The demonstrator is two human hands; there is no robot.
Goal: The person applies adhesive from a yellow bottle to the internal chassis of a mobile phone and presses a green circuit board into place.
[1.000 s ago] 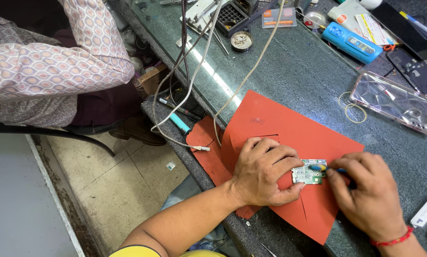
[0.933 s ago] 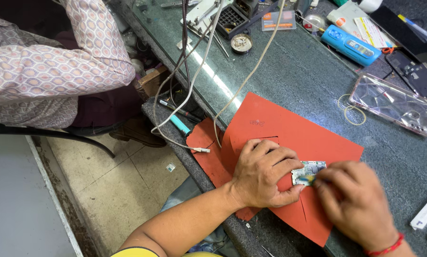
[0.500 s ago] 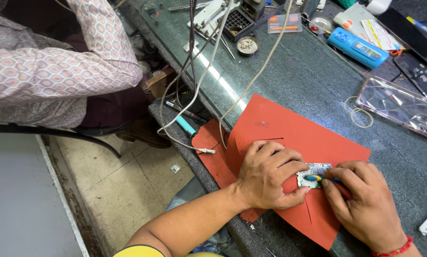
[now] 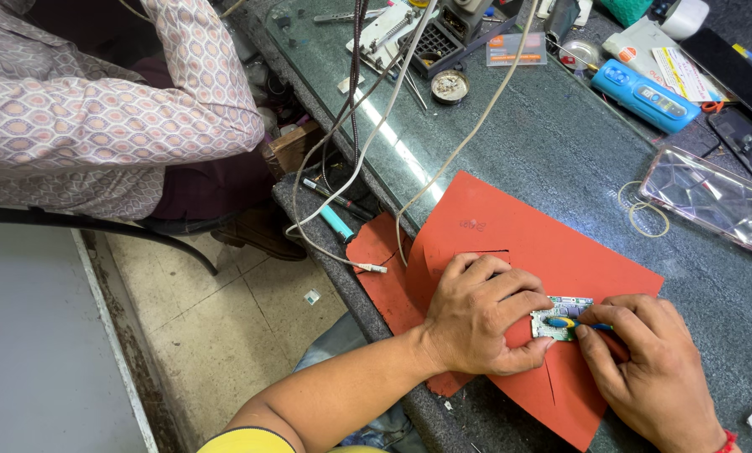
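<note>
Green circuit board (image 4: 562,316) lies pinched in the left hand (image 4: 481,315) grip, right hand (image 4: 644,369) grip closed on a blue tool (image 4: 570,323).

The right hand (image 4: 648,369) is cut off at the wrist by the bottom edge, and its fingers hide most of the thin tool (image 4: 564,322) it pinches, so only the blue-yellow tip shows. The left hand (image 4: 476,315) covers one end of the small circuit board (image 4: 563,309), whose parts are too small to tell. The red mat (image 4: 510,235) runs under both hands. The clear phone case (image 4: 711,201) is cut by the right edge, the seated person (image 4: 99,109) by the top and left
</note>
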